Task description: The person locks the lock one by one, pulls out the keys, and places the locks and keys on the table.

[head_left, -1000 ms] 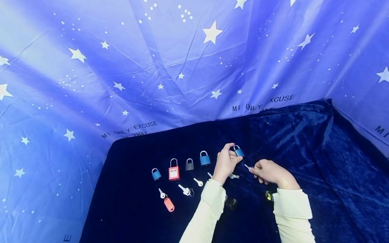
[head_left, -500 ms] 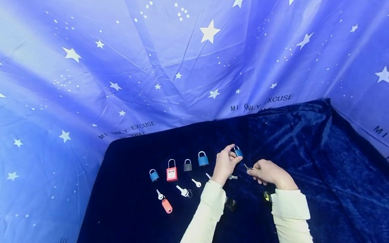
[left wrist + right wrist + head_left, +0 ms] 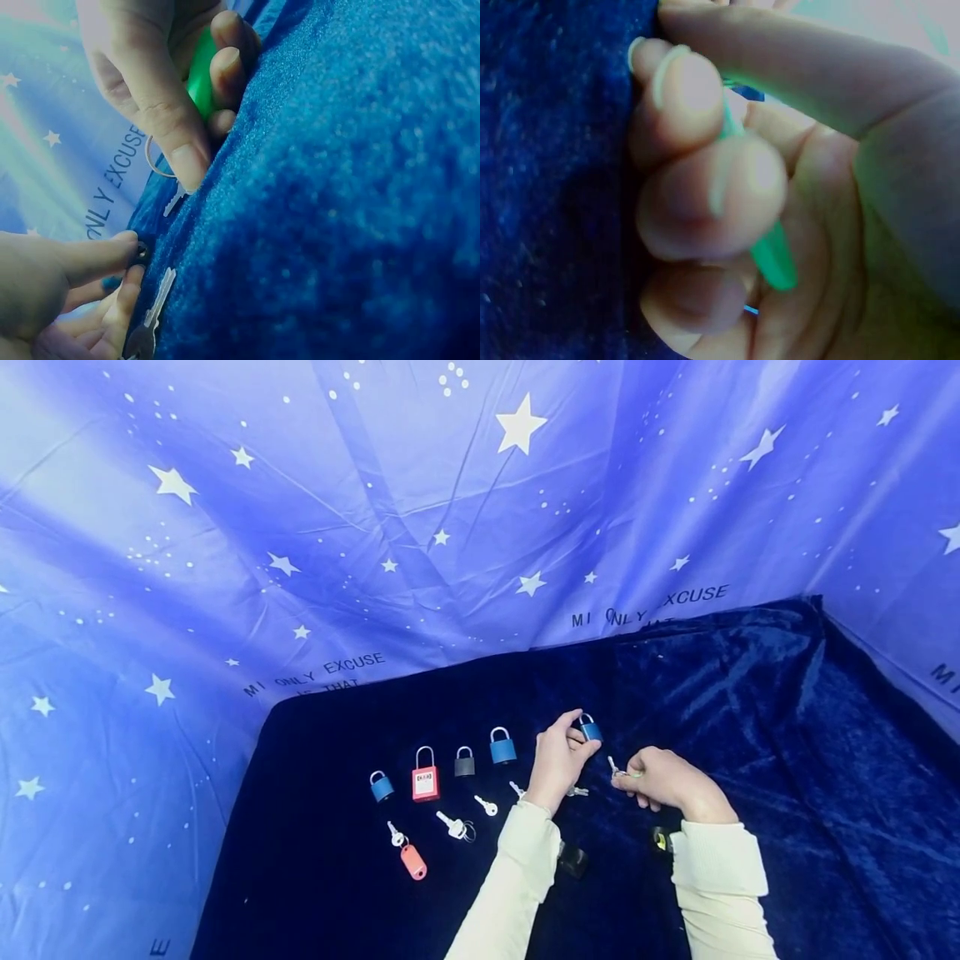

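My left hand (image 3: pixel 558 762) pinches a small blue padlock (image 3: pixel 591 729) between thumb and fingers, shackle up. In the left wrist view its dark underside with the keyhole (image 3: pixel 142 252) faces my right hand. My right hand (image 3: pixel 673 783) holds a silver key (image 3: pixel 613 767) at the thumb and fingertip, its blade pointing up toward the padlock with a gap between them. A ring (image 3: pixel 156 159) links it to a green key tag (image 3: pixel 199 79), which my curled fingers keep inside the palm. On the cloth below the padlock lie other silver keys (image 3: pixel 578 791).
Left of my hands stand a small blue padlock (image 3: pixel 382 788), a red padlock (image 3: pixel 425 784), a dark grey padlock (image 3: pixel 465 767) and a larger blue padlock (image 3: pixel 503 748). Before them lie a key with red tag (image 3: pixel 412 862), ringed keys (image 3: pixel 452 825) and single keys (image 3: pixel 487 806) on dark blue velvet (image 3: pixel 322 893).
The key in my right hand has tilted more upright, and a bit of green shows at the fingers. Both hands stay nearly in place; the head view shifts slightly.
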The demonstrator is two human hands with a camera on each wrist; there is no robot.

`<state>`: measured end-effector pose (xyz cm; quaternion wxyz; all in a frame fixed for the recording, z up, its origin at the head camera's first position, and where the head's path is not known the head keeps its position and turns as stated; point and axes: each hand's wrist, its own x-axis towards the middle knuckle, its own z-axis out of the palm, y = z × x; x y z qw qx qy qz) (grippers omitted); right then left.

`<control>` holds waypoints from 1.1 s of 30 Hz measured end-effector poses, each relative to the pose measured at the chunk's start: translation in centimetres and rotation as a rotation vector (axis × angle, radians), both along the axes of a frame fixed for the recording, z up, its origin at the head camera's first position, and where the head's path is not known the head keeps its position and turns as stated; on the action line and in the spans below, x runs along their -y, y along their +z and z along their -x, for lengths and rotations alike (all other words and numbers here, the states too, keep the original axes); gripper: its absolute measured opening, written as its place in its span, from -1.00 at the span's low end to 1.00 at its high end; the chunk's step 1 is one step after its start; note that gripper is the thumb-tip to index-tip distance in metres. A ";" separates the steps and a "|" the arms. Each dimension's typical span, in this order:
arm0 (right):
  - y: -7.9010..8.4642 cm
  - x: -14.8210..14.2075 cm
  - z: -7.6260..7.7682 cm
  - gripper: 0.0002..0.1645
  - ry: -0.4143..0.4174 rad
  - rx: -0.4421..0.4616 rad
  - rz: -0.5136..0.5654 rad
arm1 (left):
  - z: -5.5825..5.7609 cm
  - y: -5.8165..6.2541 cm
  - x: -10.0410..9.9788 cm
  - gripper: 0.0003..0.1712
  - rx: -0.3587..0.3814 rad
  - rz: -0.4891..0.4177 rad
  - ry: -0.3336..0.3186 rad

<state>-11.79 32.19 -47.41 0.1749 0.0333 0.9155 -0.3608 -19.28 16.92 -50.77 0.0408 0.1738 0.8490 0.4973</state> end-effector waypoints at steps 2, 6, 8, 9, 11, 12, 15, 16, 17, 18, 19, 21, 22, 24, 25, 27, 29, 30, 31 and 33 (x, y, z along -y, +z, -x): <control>0.0 0.1 0.0 -0.59 0.002 -0.002 -0.002 | -0.1 0.0 0.1 -0.40 -0.012 0.040 0.015; -0.1 0.3 -0.1 -0.57 -0.001 -0.002 -0.001 | -0.2 0.0 0.4 -0.42 -0.032 0.102 0.036; -0.1 0.4 -0.2 -0.57 -0.002 -0.004 -0.001 | -0.2 0.0 0.5 -0.42 -0.035 0.114 0.040; -0.1 0.5 -0.2 -0.58 -0.003 -0.005 -0.002 | -0.2 0.0 0.5 -0.42 -0.034 0.118 0.041; 0.0 0.5 -0.2 -0.60 -0.002 -0.006 -0.009 | -0.2 0.0 0.6 -0.42 -0.035 0.129 0.045; 0.1 0.6 -0.2 -0.61 0.001 -0.007 -0.009 | -0.2 0.0 0.6 -0.42 -0.033 0.136 0.046; 0.3 0.6 -0.1 -0.64 0.011 -0.005 -0.009 | -0.2 0.1 0.9 -0.41 -0.015 0.139 0.054; 0.4 0.6 0.0 -0.65 0.018 -0.005 -0.002 | -0.2 0.2 1.0 -0.41 -0.008 0.138 0.056; 0.5 0.6 0.0 -0.66 0.015 0.002 0.006 | -0.2 0.3 1.1 -0.41 -0.005 0.136 0.057; 0.6 0.6 0.0 -0.66 0.010 0.014 0.019 | -0.3 0.3 1.2 -0.40 0.000 0.135 0.058; 0.7 0.6 0.1 -0.66 -0.002 0.032 0.035 | -0.3 0.4 1.3 -0.40 0.003 0.131 0.059; 0.8 0.5 0.1 -0.65 -0.031 0.070 0.065 | -0.3 0.6 1.6 -0.39 0.003 0.132 0.064; 0.9 0.4 0.1 -0.63 -0.047 0.091 0.076 | -0.4 0.7 1.8 -0.39 -0.003 0.133 0.066; 1.1 0.2 0.0 -0.60 -0.096 0.135 0.096 | -0.5 0.9 2.2 -0.39 -0.010 0.137 0.065; 1.2 0.1 -0.1 -0.58 -0.110 0.147 0.103 | -0.6 1.0 2.4 -0.40 -0.018 0.138 0.065; 1.4 -0.3 -0.3 -0.54 -0.128 0.160 0.118 | -0.7 1.2 3.0 -0.41 -0.042 0.149 0.063; 1.5 -0.7 -0.6 -0.50 -0.138 0.163 0.134 | -0.8 1.4 3.7 -0.44 -0.078 0.170 0.063; 1.6 -1.0 -0.7 -0.48 -0.139 0.160 0.137 | -0.8 1.5 4.0 -0.45 -0.097 0.174 0.060; 1.6 -1.3 -0.8 -0.46 -0.146 0.163 0.141 | -0.9 1.7 4.4 -0.46 -0.113 0.178 0.057; 1.7 -1.9 -1.0 -0.43 -0.165 0.168 0.141 | -1.0 1.9 5.3 -0.47 -0.135 0.181 0.053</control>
